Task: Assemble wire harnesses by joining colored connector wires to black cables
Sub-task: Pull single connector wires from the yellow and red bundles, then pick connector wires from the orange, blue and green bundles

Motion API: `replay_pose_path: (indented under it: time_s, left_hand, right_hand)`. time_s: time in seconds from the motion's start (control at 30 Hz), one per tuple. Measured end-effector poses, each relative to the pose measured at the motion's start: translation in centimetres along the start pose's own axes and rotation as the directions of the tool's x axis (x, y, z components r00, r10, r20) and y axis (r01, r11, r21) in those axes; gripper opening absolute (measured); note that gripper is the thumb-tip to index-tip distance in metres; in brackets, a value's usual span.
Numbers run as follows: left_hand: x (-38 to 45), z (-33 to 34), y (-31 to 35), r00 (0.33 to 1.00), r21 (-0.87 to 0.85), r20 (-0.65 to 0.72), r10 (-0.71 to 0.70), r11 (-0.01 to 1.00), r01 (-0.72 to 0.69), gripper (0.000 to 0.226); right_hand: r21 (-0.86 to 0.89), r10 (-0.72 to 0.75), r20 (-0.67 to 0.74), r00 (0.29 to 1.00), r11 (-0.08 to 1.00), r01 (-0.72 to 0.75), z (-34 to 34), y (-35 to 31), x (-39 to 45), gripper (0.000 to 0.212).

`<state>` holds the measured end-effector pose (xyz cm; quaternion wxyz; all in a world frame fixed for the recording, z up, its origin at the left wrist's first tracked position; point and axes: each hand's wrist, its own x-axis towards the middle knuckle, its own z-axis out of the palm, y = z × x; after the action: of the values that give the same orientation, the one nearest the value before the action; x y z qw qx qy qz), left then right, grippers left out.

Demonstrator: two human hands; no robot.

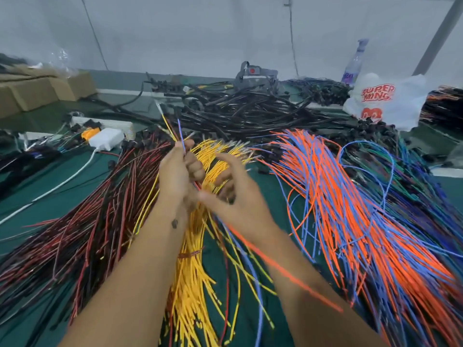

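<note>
up close, left hand (pixel 176 169) pinches thin glossy yellow and blue wires (pixel 181 132); right hand (pixel 231 194) curls, blurred, grip unclear; crinkled bag (pixel 385 98) beyond reads "super ming".

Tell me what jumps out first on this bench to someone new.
The bright fan of orange and blue wires at right, then the yellow wire bundle in the middle. Above the bundle, the left hand grips a few thin wires, with the right hand beside it; tangled black cables lie behind.

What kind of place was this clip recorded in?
Probably a wire-harness assembly workshop. A green table is heaped with sorted wire bundles, such as the yellow wires and a pile of black cables, with cardboard boxes at the far left.
</note>
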<state>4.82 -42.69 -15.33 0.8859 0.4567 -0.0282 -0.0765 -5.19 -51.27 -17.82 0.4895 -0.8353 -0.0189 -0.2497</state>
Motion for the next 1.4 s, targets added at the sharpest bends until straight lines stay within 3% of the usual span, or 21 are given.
replay_pose_path:
  time_s: [0.03, 0.1, 0.17, 0.23, 0.27, 0.33, 0.4, 0.47, 0.53, 0.67, 0.83, 1.0, 1.07, 1.13, 1.27, 1.33, 1.4]
  left_hand:
    - [-0.2, 0.5, -0.3, 0.998, 0.186, 0.033, 0.058, 0.981, -0.063, 0.03]
    - [-0.1, 1.7, -0.2, 0.959, 0.579, 0.183, 0.217, 0.765, -0.283, 0.032]
    - [0.5, 3.8, 0.6, 0.888, 0.732, 0.333, 0.318, 0.505, -0.456, 0.033]
    - [1.0, 6.0, 1.3, 0.849, 0.761, 0.408, 0.334, 0.389, -0.519, 0.029]
    - [1.1, 7.1, 1.3, 0.853, 0.756, 0.414, 0.319, 0.401, -0.517, 0.028]
    - [0.4, 9.3, 0.3, 0.899, 0.68, 0.372, 0.229, 0.592, -0.432, 0.031]
    - [-1.3, 11.3, -2.0, 0.951, 0.537, 0.299, 0.084, 0.809, -0.24, 0.034]
    - [-3.6, 12.2, -4.9, 0.963, 0.379, 0.255, -0.091, 0.925, -0.013, 0.035]
    - [-5.5, 11.7, -7.7, 0.945, 0.326, 0.25, -0.213, 0.937, 0.125, 0.036]
    - [-6.6, 10.2, -9.7, 0.941, 0.367, 0.246, -0.235, 0.921, 0.134, 0.033]
    - [-6.7, 9.5, -10.1, 0.943, 0.353, 0.292, -0.162, 0.934, 0.051, 0.035]
    - [-6.6, 9.3, -10.2, 0.941, 0.377, 0.3, -0.158, 0.926, 0.035, 0.035]
    - [-6.5, 9.3, -10.3, 0.937, 0.385, 0.309, -0.16, 0.922, 0.03, 0.034]
    - [-6.5, 9.3, -10.3, 0.932, 0.397, 0.322, -0.168, 0.918, 0.028, 0.035]
    - [-6.4, 9.3, -10.4, 0.927, 0.427, 0.333, -0.17, 0.904, 0.012, 0.036]
    - [-6.4, 9.3, -10.6, 0.925, 0.438, 0.342, -0.167, 0.899, 0.0, 0.036]
    - [-6.4, 9.3, -10.6, 0.924, 0.438, 0.346, -0.165, 0.899, -0.003, 0.036]
  right_hand:
    - [-0.049, -0.027, 0.016, 1.0, 0.998, 0.028, 0.4, -0.2, -0.1, 0.067]
    - [-0.011, -0.029, -0.034, 0.999, 1.0, 0.028, 0.7, -0.8, 0.4, 0.059]
    - [0.064, 0.012, -0.153, 0.988, 0.998, -0.002, 0.2, -1.4, 0.9, 0.046]
    - [0.073, 0.029, -0.284, 0.958, 0.997, -0.008, -1.4, -2.0, 1.6, 0.03]
    - [0.078, 0.038, -0.334, 0.942, 0.997, -0.013, -2.6, -2.2, 2.1, 0.025]
    - [0.068, 0.064, -0.397, 0.915, 0.997, -0.041, -5.5, -2.3, 2.9, 0.014]
    - [-0.017, 0.104, -0.419, 0.902, 0.992, -0.123, -8.5, -1.7, 3.2, 0.008]
    - [-0.156, 0.15, -0.444, 0.883, 0.958, -0.241, -11.8, -0.2, 2.7, 0.009]
    - [-0.18, 0.218, -0.496, 0.841, 0.921, -0.345, -15.5, 1.7, 1.4, 0.009]
    - [-0.205, 0.294, -0.581, 0.759, 0.85, -0.486, -21.6, 4.8, -1.8, 0.01]
    - [-0.424, 0.334, -0.54, 0.773, 0.685, -0.593, -24.2, 7.3, -2.2, 0.027]
    - [-0.501, 0.426, -0.362, 0.829, 0.661, -0.558, -24.0, 7.3, -1.1, 0.017]
    - [-0.502, 0.335, -0.425, 0.841, 0.685, -0.527, -23.9, 7.4, -1.1, 0.006]
    - [-0.428, 0.233, -0.531, 0.815, 0.756, -0.495, -23.7, 7.3, -1.2, 0.008]
    - [-0.281, 0.224, -0.595, 0.772, 0.842, -0.461, -23.6, 6.9, -2.0, 0.018]
    - [-0.303, 0.21, -0.671, 0.711, 0.797, -0.522, -24.6, 7.0, -2.5, 0.015]
    - [-0.377, 0.204, -0.741, 0.64, 0.663, -0.647, -26.1, 7.3, -3.0, 0.024]
